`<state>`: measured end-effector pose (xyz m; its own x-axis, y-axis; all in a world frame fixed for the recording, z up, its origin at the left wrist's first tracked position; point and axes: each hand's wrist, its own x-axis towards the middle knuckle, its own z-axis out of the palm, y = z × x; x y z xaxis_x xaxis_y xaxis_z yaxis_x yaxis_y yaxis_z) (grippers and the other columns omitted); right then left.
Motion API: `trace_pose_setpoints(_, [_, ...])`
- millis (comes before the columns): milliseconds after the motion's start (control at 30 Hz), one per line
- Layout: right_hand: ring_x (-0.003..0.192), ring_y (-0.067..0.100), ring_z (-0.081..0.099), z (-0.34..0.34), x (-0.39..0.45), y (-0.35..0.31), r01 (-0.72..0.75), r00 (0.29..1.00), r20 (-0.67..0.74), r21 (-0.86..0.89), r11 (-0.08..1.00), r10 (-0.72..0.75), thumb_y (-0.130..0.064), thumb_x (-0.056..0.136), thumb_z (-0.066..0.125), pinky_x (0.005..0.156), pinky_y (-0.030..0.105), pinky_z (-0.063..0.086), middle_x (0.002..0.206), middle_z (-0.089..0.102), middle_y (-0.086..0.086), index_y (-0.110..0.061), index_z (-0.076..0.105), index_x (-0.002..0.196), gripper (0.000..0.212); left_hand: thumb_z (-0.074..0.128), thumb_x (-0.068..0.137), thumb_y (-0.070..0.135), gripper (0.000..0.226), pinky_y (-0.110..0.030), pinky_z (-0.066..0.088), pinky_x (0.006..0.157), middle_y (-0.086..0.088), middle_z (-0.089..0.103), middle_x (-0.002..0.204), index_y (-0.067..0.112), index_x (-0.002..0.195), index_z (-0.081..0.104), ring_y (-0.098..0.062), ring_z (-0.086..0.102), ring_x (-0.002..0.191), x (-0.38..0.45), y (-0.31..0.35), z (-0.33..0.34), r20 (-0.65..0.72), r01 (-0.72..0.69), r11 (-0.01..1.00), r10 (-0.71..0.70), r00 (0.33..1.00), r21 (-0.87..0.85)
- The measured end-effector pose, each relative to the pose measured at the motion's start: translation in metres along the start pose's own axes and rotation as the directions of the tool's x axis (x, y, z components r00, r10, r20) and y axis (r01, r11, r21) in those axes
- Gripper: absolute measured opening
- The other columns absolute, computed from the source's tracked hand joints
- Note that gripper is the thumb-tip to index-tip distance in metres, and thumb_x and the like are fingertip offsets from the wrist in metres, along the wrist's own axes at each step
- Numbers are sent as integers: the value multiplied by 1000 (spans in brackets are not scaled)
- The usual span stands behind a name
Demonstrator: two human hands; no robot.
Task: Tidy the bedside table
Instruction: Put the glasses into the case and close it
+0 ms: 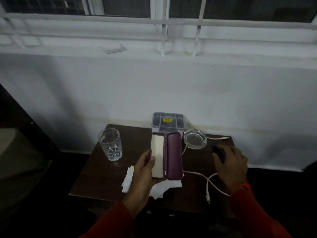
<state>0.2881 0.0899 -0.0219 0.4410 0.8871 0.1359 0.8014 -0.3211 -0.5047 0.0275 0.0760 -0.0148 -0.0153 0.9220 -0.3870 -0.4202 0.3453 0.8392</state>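
Note:
A dark wooden bedside table [96,172] stands against a white wall. My left hand [144,167] holds an open purple glasses case [174,155] with a cream lining above the table's middle. My right hand [229,162] rests on a dark blue object [218,152] at the table's right side, fingers curled over it. A clear drinking glass [110,143] stands upright at the left. A round glass ashtray [194,139] sits at the back right. White tissue paper [128,179] lies under my left hand. A white cable [208,182] loops across the right side.
A grey plastic organiser [156,122] with compartments and a yellow sticker stands at the back against the wall. A window with white bars runs above. A dark piece of furniture fills the left edge.

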Motion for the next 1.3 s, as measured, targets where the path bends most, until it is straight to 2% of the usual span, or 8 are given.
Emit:
trace_pose_setpoints(167, [140, 41, 26, 8, 2, 15, -196, 932, 272, -181, 964, 240, -39, 93, 62, 115, 54, 26, 157, 28, 9, -34, 43, 144, 55, 47, 105, 15, 31, -51, 61, 71, -12, 62, 130, 22, 134, 56, -35, 60, 118, -3, 2, 4, 17, 72, 990, -70, 997, -124])
trace_pose_setpoints(367, [126, 42, 46, 12, 8, 19, -168, 969, 165, -113, 979, 185, -10, 91, 61, 107, 52, 38, 138, 51, 13, -24, 70, 115, 29, 46, 105, 17, 27, -51, 59, 79, -14, 64, 125, 21, 130, 56, -35, 61, 116, -4, -1, 9, 45, 104, 985, -99, 994, -137])
trace_pose_setpoints(500, [102, 43, 62, 8, 9, 7, -55, 995, -73, 150, 987, 66, 0, 85, 64, 90, 42, 47, 109, 67, 24, -7, 70, 103, 21, 48, 101, 9, 32, -47, 60, 71, -17, 64, 122, 20, 129, 56, -35, 62, 105, -1, -2, 8, 48, 111, 987, -106, 993, -115])
trace_pose_setpoints(600, [86, 29, 66, -3, 4, -27, 8, 972, -216, 436, 900, 96, -7, 88, 63, 75, 27, 45, 99, 71, 16, -16, 62, 107, 22, 49, 100, 7, 32, -47, 60, 72, -18, 64, 120, 22, 128, 55, -36, 63, 104, -1, -2, 10, 48, 108, 987, -103, 994, -119])
trace_pose_setpoints(800, [75, 6, 72, -6, -34, -106, -71, 989, 126, 861, 504, -76, -9, 94, 62, 59, 21, 56, 90, 76, -5, -26, 62, 118, 30, 51, 101, 7, 34, -44, 61, 71, -12, 68, 113, 28, 128, 54, -33, 67, 100, -2, -8, 15, 47, 83, 984, -76, 996, -158])
trace_pose_setpoints(967, [67, 8, 68, 18, -57, -125, -112, 950, 265, 780, 616, -163, -15, 94, 61, 57, 20, 52, 99, 76, 3, -32, 66, 104, 20, 48, 101, 4, 34, -42, 62, 63, -15, 72, 101, 18, 131, 58, -31, 69, 87, -2, -6, 11, 55, 74, 970, -63, 996, -230])
trace_pose_setpoints(1100, [82, 18, 70, 21, -59, -125, -21, 940, 268, 659, 751, -209, -12, 92, 63, 78, 43, 59, 100, 75, 4, -21, 70, 111, 23, 46, 101, 3, 33, -35, 60, 59, -15, 71, 101, 13, 131, 59, -26, 70, 80, 0, -4, 12, 75, 73, 967, -56, 996, -246])
trace_pose_setpoints(1300, [101, 21, 63, 18, -65, -121, 285, 923, 120, 424, 859, -366, -10, 91, 63, 90, 22, 44, 111, 65, 10, -13, 71, 118, 29, 49, 102, 6, 27, -34, 61, 62, -8, 78, 93, 22, 118, 63, -21, 74, 78, -1, -7, 14, 74, 38, 970, -21, 997, -239])
